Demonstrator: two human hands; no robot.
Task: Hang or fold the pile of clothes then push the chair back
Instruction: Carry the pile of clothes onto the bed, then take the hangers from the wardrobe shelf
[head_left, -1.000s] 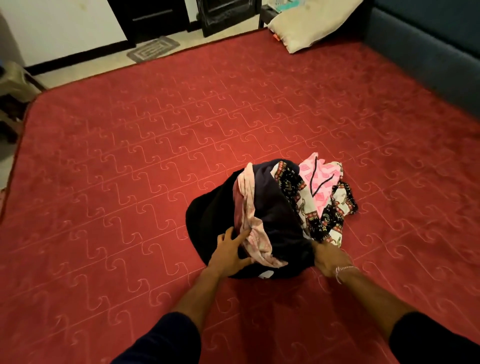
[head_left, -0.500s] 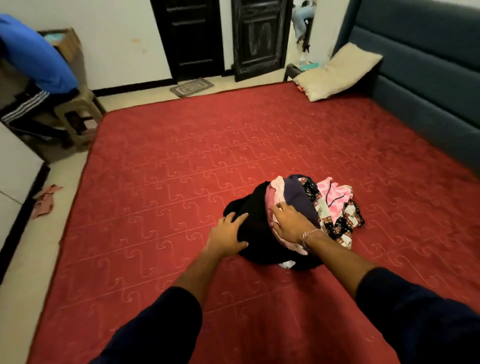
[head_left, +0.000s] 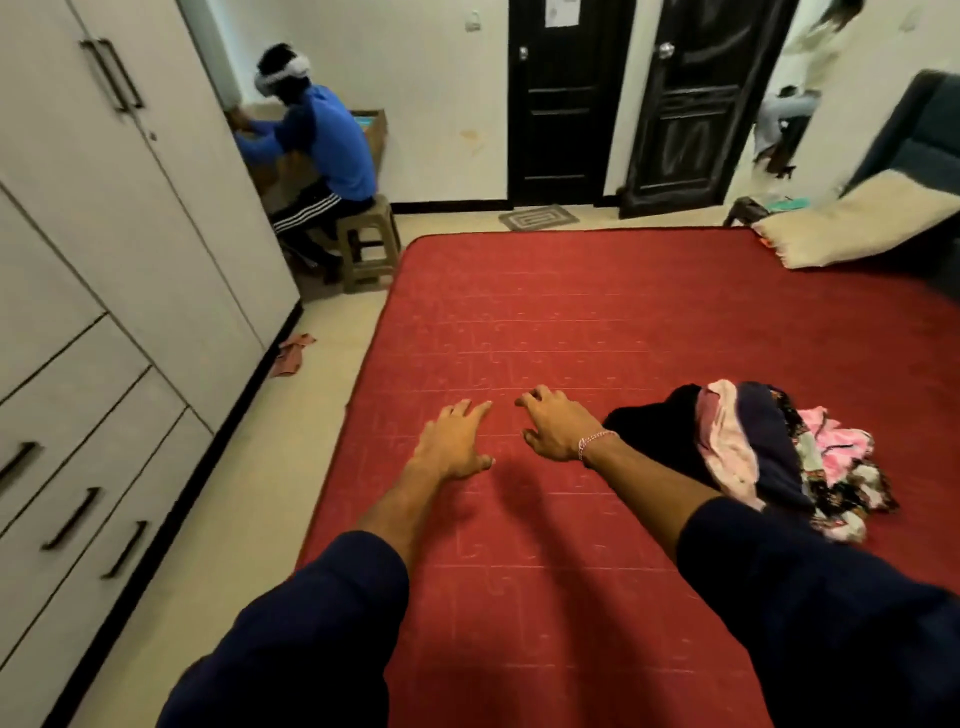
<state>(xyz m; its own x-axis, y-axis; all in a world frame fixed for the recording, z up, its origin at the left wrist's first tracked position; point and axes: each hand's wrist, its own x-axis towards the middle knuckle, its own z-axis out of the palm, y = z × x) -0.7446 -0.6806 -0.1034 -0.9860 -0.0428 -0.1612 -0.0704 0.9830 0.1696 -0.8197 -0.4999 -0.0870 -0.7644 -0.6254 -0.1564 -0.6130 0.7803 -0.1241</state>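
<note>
A pile of clothes (head_left: 769, 457), black, navy, pink and patterned, lies bunched on the red mattress (head_left: 597, 322) at the right. My left hand (head_left: 452, 441) hovers over the mattress with fingers spread and holds nothing. My right hand (head_left: 556, 428), with a thread bracelet on the wrist, is beside it with loosely bent fingers, left of the pile and apart from it. Neither hand touches the clothes. A brown plastic stool (head_left: 366, 249) stands past the mattress's far left corner with a person seated on it.
A white wardrobe (head_left: 104, 270) with drawers lines the left wall, with a strip of floor between it and the mattress. A small red cloth (head_left: 293, 353) lies on that floor. Two black doors (head_left: 566, 98) stand at the back. A beige pillow (head_left: 857, 223) leans on the blue headboard (head_left: 914, 150).
Both hands have come off the clothes pile and moved left over the bare mattress. The view has lifted and swung left, bringing the wardrobe and the seated person into sight.
</note>
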